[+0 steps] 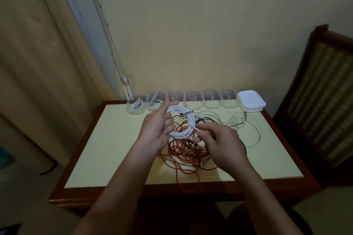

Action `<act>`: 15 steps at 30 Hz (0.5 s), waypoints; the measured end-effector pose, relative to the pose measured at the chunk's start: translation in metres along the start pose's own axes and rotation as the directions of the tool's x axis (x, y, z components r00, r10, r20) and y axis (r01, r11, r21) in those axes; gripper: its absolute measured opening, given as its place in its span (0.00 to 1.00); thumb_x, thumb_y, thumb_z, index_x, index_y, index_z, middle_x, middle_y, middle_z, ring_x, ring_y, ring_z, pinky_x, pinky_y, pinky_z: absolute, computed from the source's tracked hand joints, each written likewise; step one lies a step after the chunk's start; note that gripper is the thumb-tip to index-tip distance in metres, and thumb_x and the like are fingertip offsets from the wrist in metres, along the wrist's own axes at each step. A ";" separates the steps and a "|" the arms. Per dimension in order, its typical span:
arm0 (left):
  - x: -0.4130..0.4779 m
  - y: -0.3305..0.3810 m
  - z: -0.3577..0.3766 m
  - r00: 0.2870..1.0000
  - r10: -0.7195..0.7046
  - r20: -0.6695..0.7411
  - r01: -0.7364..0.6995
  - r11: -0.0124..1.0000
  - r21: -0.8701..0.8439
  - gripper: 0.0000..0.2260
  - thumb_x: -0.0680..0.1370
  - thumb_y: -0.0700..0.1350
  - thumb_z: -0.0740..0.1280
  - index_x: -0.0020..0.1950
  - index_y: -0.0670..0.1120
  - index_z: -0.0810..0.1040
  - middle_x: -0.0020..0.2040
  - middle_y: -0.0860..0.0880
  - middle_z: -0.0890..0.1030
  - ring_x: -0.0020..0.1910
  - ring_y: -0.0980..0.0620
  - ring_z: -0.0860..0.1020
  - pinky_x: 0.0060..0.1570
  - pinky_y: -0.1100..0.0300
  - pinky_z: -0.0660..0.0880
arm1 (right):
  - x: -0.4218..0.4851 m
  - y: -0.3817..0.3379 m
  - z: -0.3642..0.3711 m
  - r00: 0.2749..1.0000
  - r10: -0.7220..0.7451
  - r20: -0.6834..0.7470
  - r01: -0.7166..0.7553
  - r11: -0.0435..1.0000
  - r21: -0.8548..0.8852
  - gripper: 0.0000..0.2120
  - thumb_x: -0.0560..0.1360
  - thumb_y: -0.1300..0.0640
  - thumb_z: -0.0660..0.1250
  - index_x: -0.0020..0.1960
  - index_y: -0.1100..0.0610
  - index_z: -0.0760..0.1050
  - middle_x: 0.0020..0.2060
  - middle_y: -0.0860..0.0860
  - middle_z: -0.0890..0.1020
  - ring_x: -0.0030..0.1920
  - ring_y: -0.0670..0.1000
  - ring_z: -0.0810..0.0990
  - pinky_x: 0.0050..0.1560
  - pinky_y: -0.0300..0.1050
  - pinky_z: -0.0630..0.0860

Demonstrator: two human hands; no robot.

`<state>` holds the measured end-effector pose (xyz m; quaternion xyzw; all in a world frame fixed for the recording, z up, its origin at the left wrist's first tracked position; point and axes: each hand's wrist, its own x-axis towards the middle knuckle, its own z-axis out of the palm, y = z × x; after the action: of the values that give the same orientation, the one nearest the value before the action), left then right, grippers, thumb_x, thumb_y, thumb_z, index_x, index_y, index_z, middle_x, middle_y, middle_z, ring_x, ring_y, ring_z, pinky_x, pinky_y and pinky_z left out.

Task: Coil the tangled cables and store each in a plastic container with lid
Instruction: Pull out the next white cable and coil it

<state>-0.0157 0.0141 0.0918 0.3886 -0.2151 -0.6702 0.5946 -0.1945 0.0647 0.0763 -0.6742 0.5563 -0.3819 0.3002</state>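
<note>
Two bare forearms — left hand (155,129) and right hand (224,145) bare too.

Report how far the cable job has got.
Done: two containers at the left hold coiled white cables, unlidded. In hand: left hand grips a white coil, right hand pinches its end. Left: red, black and white cables tangled on the table; lids stacked.

we find a row of containers (193,101) along the far edge of the table (107,158), with the stack of lids (251,103) at its right end. the leftmost container (135,108) and its neighbour (153,104) each have a cable in them. the tangle of cables (183,150) lies mid-table, before the row. above it the left hand (154,131) holds the coiled cable (183,120), and the right hand (221,143) pinches it from the right. a chair (324,101) stands right of the table, a curtain (38,63) left.
</note>
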 end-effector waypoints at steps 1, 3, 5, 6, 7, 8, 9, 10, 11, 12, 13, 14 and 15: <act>0.001 0.005 -0.002 1.000 0.005 -0.025 -0.005 1.000 -0.019 0.12 0.82 0.50 0.65 0.54 0.41 0.79 0.27 0.54 0.56 0.18 0.60 0.55 0.15 0.68 0.53 | -0.001 0.002 -0.004 1.000 -0.015 -0.012 0.014 0.999 -0.042 0.10 0.80 0.56 0.68 0.42 0.49 0.82 0.32 0.40 0.83 0.28 0.41 0.76 0.33 0.37 0.71; 0.002 0.014 -0.004 0.998 0.000 -0.058 -0.002 0.999 -0.042 0.11 0.83 0.49 0.64 0.52 0.42 0.79 0.25 0.54 0.58 0.17 0.60 0.55 0.15 0.68 0.52 | -0.005 0.006 -0.014 1.000 -0.027 -0.011 0.026 0.999 -0.037 0.11 0.80 0.55 0.68 0.39 0.51 0.81 0.31 0.40 0.82 0.28 0.42 0.76 0.34 0.39 0.71; 0.001 0.017 -0.002 0.998 -0.009 -0.067 0.005 0.998 -0.058 0.10 0.83 0.48 0.64 0.51 0.43 0.79 0.24 0.54 0.58 0.17 0.59 0.55 0.15 0.68 0.51 | -0.008 0.007 -0.022 0.998 -0.047 -0.028 0.047 0.999 -0.024 0.11 0.80 0.57 0.68 0.40 0.50 0.82 0.33 0.40 0.83 0.29 0.40 0.77 0.34 0.36 0.70; 0.000 0.017 0.000 0.998 -0.020 -0.065 0.015 0.997 -0.075 0.10 0.83 0.48 0.64 0.51 0.43 0.79 0.24 0.54 0.58 0.17 0.59 0.55 0.15 0.68 0.51 | -0.009 0.007 -0.023 0.998 -0.052 -0.042 0.051 0.998 -0.021 0.11 0.81 0.57 0.68 0.41 0.49 0.82 0.33 0.40 0.84 0.29 0.41 0.77 0.35 0.39 0.72; -0.001 0.015 0.002 0.998 -0.040 -0.058 0.034 0.994 -0.103 0.10 0.83 0.49 0.64 0.50 0.43 0.79 0.23 0.55 0.58 0.17 0.59 0.55 0.14 0.67 0.51 | -0.009 0.008 -0.024 0.997 -0.049 -0.051 0.049 0.999 -0.013 0.10 0.81 0.55 0.67 0.41 0.48 0.81 0.34 0.41 0.84 0.29 0.44 0.77 0.36 0.45 0.75; -0.002 0.014 0.004 0.997 -0.065 -0.046 0.059 0.989 -0.135 0.10 0.83 0.49 0.64 0.50 0.44 0.79 0.23 0.55 0.58 0.16 0.58 0.55 0.14 0.67 0.51 | -0.010 0.009 -0.024 0.997 -0.045 -0.055 0.044 0.999 -0.006 0.10 0.81 0.54 0.67 0.42 0.47 0.81 0.35 0.41 0.84 0.29 0.48 0.77 0.37 0.50 0.78; -0.004 0.015 0.005 0.996 -0.089 -0.031 0.083 0.983 -0.166 0.09 0.83 0.49 0.64 0.50 0.44 0.79 0.23 0.55 0.58 0.16 0.58 0.55 0.14 0.67 0.51 | -0.010 0.011 -0.023 0.997 -0.041 -0.062 0.042 0.999 0.001 0.08 0.81 0.53 0.67 0.44 0.46 0.81 0.35 0.41 0.85 0.31 0.53 0.78 0.39 0.54 0.79; -0.006 0.015 0.007 0.994 -0.106 -0.018 0.101 0.977 -0.189 0.09 0.83 0.49 0.64 0.50 0.45 0.79 0.23 0.54 0.58 0.16 0.58 0.55 0.14 0.67 0.51 | -0.010 0.013 -0.022 0.996 -0.042 -0.073 0.043 0.999 0.008 0.07 0.81 0.53 0.66 0.46 0.44 0.80 0.36 0.41 0.85 0.32 0.54 0.78 0.40 0.56 0.79; -0.008 0.016 0.009 0.993 -0.119 -0.004 0.116 0.972 -0.205 0.08 0.82 0.48 0.65 0.50 0.45 0.79 0.22 0.54 0.58 0.16 0.57 0.55 0.15 0.66 0.51 | -0.010 0.014 -0.021 0.995 -0.049 -0.089 0.050 0.999 0.008 0.07 0.81 0.54 0.66 0.49 0.43 0.79 0.36 0.40 0.85 0.33 0.54 0.79 0.40 0.56 0.79; -0.010 0.016 0.011 0.992 -0.128 0.011 0.128 0.967 -0.221 0.08 0.82 0.48 0.65 0.49 0.45 0.79 0.22 0.54 0.59 0.16 0.57 0.55 0.15 0.67 0.50 | -0.011 0.015 -0.019 0.992 -0.062 -0.113 0.063 0.998 0.002 0.08 0.81 0.55 0.66 0.50 0.42 0.79 0.37 0.39 0.85 0.33 0.52 0.79 0.40 0.54 0.78; -0.012 0.016 0.013 0.990 -0.136 0.026 0.138 0.961 -0.239 0.08 0.82 0.48 0.66 0.48 0.45 0.79 0.22 0.54 0.58 0.16 0.57 0.54 0.16 0.67 0.49 | -0.012 0.015 -0.017 0.987 -0.082 -0.141 0.082 0.997 -0.003 0.08 0.81 0.56 0.66 0.50 0.43 0.78 0.37 0.38 0.85 0.33 0.49 0.80 0.39 0.51 0.78; -0.015 0.015 0.015 0.989 -0.141 0.041 0.147 0.955 -0.258 0.08 0.81 0.48 0.66 0.47 0.45 0.79 0.21 0.54 0.58 0.16 0.57 0.54 0.17 0.67 0.48 | -0.012 0.015 -0.014 0.979 -0.102 -0.175 0.102 0.995 -0.006 0.09 0.81 0.57 0.67 0.48 0.43 0.78 0.38 0.37 0.85 0.35 0.46 0.81 0.40 0.48 0.78; -0.017 0.013 0.017 0.988 -0.146 0.057 0.156 0.948 -0.279 0.08 0.82 0.48 0.65 0.46 0.45 0.79 0.21 0.53 0.58 0.16 0.57 0.54 0.17 0.67 0.48 | -0.013 0.015 -0.011 0.970 -0.121 -0.211 0.121 0.993 -0.011 0.11 0.80 0.58 0.68 0.45 0.43 0.78 0.39 0.36 0.84 0.39 0.43 0.82 0.42 0.44 0.77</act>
<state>-0.0205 0.0245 0.1164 0.3031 -0.0976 -0.7444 0.5869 -0.2127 0.0749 0.0672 -0.6622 0.5425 -0.4696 0.2161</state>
